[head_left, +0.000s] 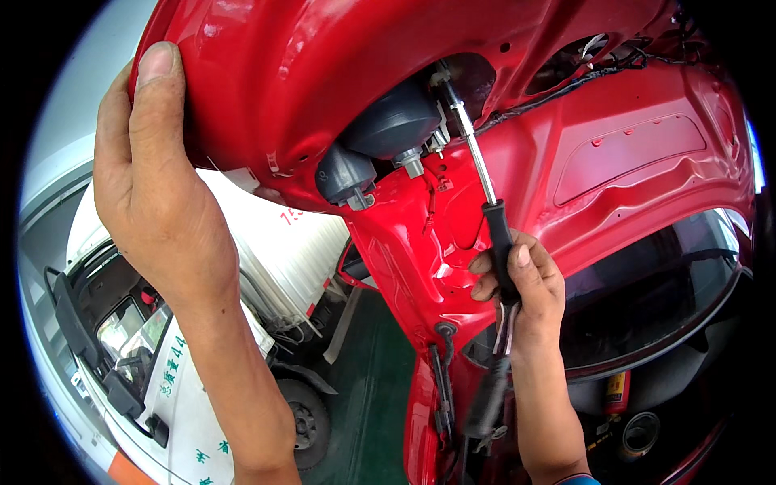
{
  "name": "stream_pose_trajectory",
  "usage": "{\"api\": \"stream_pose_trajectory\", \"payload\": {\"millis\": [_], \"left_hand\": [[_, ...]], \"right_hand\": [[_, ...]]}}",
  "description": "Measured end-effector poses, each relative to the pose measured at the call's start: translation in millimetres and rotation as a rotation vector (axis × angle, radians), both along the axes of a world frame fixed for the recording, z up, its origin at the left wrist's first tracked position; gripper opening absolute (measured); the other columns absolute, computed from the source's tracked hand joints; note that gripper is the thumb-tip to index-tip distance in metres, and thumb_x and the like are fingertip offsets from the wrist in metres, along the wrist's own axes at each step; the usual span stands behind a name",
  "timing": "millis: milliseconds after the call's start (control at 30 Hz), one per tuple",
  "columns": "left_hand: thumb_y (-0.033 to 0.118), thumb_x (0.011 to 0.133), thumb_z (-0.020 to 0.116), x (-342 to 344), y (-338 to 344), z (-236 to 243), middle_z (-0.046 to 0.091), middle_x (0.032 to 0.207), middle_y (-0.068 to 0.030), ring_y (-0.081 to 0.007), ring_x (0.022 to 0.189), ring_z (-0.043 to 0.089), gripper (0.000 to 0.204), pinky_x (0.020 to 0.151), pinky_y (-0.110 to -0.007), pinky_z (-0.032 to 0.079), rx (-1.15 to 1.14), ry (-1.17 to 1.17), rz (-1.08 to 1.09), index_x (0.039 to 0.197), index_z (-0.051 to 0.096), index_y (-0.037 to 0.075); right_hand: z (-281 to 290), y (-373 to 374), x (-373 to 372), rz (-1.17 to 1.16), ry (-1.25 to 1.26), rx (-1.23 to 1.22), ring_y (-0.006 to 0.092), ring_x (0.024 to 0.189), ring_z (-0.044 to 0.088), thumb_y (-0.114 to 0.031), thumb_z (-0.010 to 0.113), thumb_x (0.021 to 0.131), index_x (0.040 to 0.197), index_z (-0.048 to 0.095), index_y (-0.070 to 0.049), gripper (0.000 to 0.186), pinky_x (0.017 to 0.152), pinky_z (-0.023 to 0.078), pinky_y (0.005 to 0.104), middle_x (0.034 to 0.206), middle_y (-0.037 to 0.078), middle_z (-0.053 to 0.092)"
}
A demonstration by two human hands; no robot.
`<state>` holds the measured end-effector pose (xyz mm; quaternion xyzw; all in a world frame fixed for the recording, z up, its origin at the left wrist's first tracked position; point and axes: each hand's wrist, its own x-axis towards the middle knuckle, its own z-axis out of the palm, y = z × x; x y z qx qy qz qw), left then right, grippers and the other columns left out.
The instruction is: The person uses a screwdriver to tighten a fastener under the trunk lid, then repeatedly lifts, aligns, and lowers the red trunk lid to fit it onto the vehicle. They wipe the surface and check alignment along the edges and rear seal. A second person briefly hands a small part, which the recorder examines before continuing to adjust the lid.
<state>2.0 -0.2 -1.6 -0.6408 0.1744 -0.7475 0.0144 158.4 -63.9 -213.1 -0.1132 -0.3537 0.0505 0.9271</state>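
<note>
My left hand (158, 186) grips the outer edge of a raised red car tailgate (339, 73), thumb on top of the painted metal. My right hand (521, 287) is closed around the black handle of a long screwdriver (485, 194). Its metal shaft runs up and to the left into an opening in the tailgate's inner panel, right beside two dark grey lamp housings (380, 137). A bundle of black wiring (582, 81) runs along the inner panel above.
A white box truck (162, 364) stands on the left, over a dark green floor (368, 388). The tailgate's rear window (655, 299) is at right, with a red fire extinguisher (617, 394) and a round opening below it. A black strut hangs near my right wrist.
</note>
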Motion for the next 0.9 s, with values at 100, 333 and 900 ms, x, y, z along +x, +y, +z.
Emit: {"api": "stream_pose_trajectory", "payload": {"millis": [100, 333, 900], "left_hand": [[0.039, 0.097, 0.061, 0, 0, 1, 0.064, 0.116, -0.0192, -0.0234, 0.105, 0.063, 0.054, 0.093, -0.032, 0.049, -0.005, 0.007, -0.011, 0.132, 0.056, -0.003], [0.039, 0.097, 0.061, 0, -1, 1, 0.064, 0.116, -0.0188, -0.0223, 0.103, 0.063, 0.055, 0.092, -0.031, 0.049, 0.009, 0.003, 0.005, 0.132, 0.056, -0.003], [0.036, 0.098, 0.061, 0, 1, 3, 0.065, 0.112, -0.0147, -0.0189, 0.101, 0.062, 0.049, 0.091, -0.03, 0.048, 0.01, 0.012, -0.029, 0.128, 0.058, -0.002]], "right_hand": [[-2, -4, 6, 0.133, -0.006, -0.025, 0.0164, 0.062, 0.066, -0.035, 0.057, 0.099, 0.115, 0.058, 0.005, 0.043, 0.057, 0.054, 0.0242, 0.087, 0.018, 0.069], [-4, -6, 11, 0.376, 0.02, 0.079, 0.0168, 0.058, 0.065, -0.032, 0.055, 0.1, 0.113, 0.059, 0.003, 0.038, 0.054, 0.054, 0.0235, 0.085, 0.017, 0.069], [-11, 13, 1, -0.514, 0.104, -0.027, 0.01, 0.083, 0.063, -0.006, 0.077, 0.085, 0.114, 0.058, 0.004, 0.037, 0.076, 0.051, 0.0227, 0.094, 0.009, 0.067]]}}
